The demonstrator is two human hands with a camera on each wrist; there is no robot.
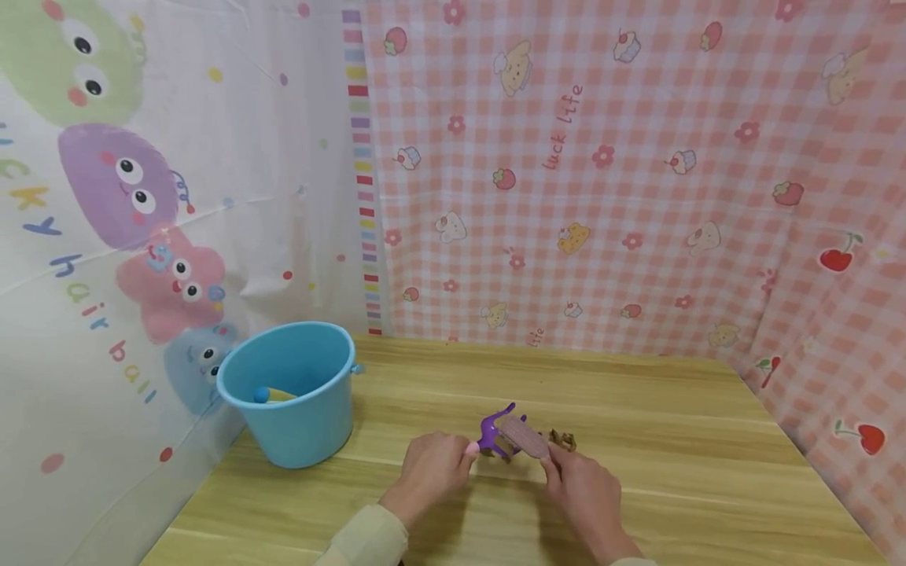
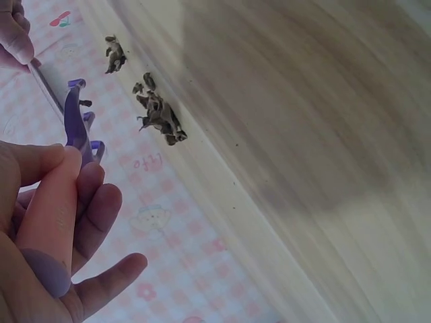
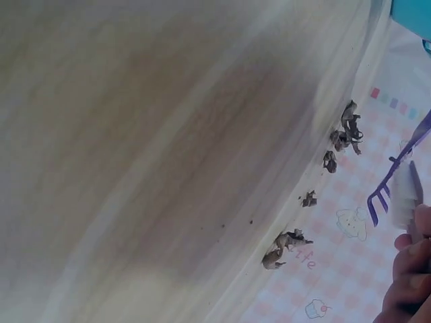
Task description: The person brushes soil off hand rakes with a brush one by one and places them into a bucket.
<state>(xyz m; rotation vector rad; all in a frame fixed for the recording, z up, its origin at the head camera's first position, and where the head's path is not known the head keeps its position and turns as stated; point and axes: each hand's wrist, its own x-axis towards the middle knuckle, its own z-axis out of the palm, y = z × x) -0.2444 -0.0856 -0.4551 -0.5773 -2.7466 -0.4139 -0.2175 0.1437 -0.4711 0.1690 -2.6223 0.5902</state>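
My left hand (image 1: pixel 439 468) grips the pink handle (image 2: pixel 50 222) of a small toy rake, whose purple head (image 1: pixel 490 432) spreads into several bent tines. A dark bit (image 2: pixel 85 103) clings near the tines. In my right hand (image 1: pixel 583 491) is a brush (image 1: pixel 524 436) with a dull pink back; its pale bristles (image 3: pixel 403 198) face the rake head, and whether they touch it I cannot tell. Both tools are held above the wooden table. Brown shrivelled scraps, like dried leaves (image 2: pixel 160 118), lie on the tabletop beneath them; more scraps (image 1: pixel 562 440) show beside the brush.
A light blue bucket (image 1: pixel 304 428) stands on the table (image 1: pixel 679 503) at the left, with a blue-and-yellow item (image 1: pixel 272 395) inside. A printed white curtain (image 1: pixel 283 157) hangs at the left. Pink checked cloth (image 1: pixel 602 196) covers the back and right sides.
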